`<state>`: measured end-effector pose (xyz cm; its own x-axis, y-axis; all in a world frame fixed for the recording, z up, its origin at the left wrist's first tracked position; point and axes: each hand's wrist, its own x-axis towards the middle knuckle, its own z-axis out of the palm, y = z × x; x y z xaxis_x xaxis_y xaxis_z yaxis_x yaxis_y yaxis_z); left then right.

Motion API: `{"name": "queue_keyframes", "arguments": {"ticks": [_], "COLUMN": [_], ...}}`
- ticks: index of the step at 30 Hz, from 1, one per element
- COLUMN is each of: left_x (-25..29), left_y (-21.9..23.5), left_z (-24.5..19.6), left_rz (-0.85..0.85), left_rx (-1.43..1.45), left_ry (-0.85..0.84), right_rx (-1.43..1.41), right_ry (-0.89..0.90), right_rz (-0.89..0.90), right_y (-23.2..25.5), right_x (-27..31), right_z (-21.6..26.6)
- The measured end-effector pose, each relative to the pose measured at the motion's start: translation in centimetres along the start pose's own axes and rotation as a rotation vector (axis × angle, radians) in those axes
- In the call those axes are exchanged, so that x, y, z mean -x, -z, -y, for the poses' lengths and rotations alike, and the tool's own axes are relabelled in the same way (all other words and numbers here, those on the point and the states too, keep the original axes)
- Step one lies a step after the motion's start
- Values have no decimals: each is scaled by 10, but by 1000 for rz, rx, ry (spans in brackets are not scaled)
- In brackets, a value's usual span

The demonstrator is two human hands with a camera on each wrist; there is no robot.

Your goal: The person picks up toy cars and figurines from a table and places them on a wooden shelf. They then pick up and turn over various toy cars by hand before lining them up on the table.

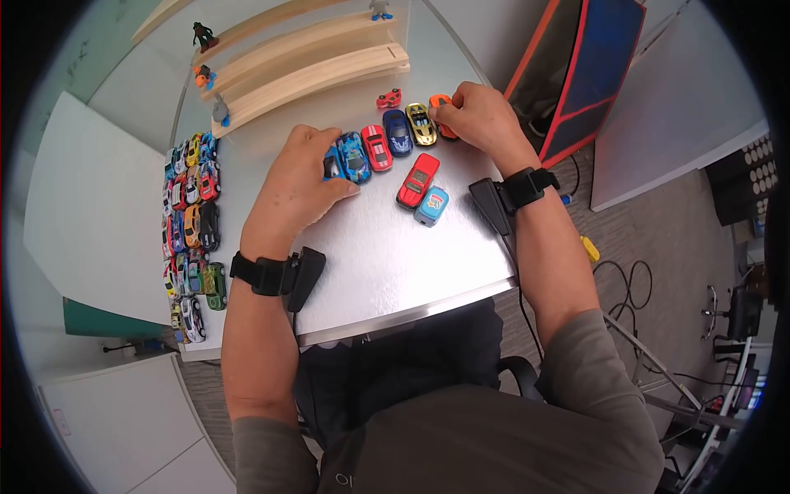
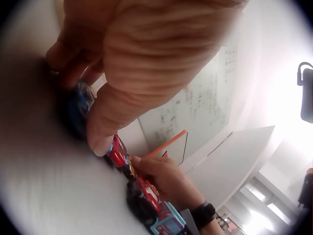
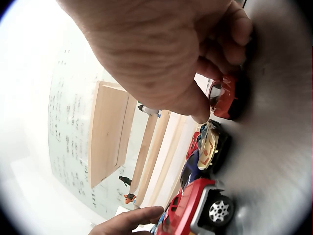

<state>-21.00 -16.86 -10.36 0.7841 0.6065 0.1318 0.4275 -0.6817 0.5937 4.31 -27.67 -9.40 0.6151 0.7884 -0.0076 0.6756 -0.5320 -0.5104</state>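
Observation:
A row of toy cars crosses the table. At its left end my left hand (image 1: 290, 183) grips a light-blue toy car (image 1: 332, 165), mostly covered by the hand, thumb at its near end. A blue patterned toy car (image 1: 355, 157) sits right beside it. Then come a red striped car (image 1: 377, 148), a dark-blue car (image 1: 397, 132) and a gold car (image 1: 421, 123). At the right end my right hand (image 1: 487, 123) pinches an orange toy car (image 3: 225, 98) between thumb and fingers. Nearer me stand a red pickup (image 1: 418, 180) and a small light-blue van (image 1: 432, 206).
Several toy cars (image 1: 192, 216) stand packed along the table's left edge. A wooden stepped rack (image 1: 313, 81) with small figures is at the back. A small red toy (image 1: 389, 99) lies behind the row. A red-edged panel (image 1: 568, 82) stands beyond the right side.

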Motion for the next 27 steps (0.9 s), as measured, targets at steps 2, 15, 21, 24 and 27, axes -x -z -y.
{"name": "queue_keyframes", "arguments": {"ticks": [2, 15, 21, 24, 27], "left_x": [0, -5, -4, -4, -4], "left_y": [0, -8, -9, -9, -9], "left_z": [-1, 9, 10, 10, 8], "left_rz": [-5, -80, -84, -72, -59], "left_rx": [-14, 48, 37, 37, 42], "left_ry": [-8, -37, -51, -34, -16], "right_rx": [3, -231, -112, -11, 108], "right_ry": [-6, 375, 379, 375, 393], "right_rz": [-3, -153, -125, -93, -60], "right_y": [0, -21, -23, -28, -33], "right_x": [1, -6, -20, -30, -33], "right_z": [0, -2, 19, 31, 43]}}
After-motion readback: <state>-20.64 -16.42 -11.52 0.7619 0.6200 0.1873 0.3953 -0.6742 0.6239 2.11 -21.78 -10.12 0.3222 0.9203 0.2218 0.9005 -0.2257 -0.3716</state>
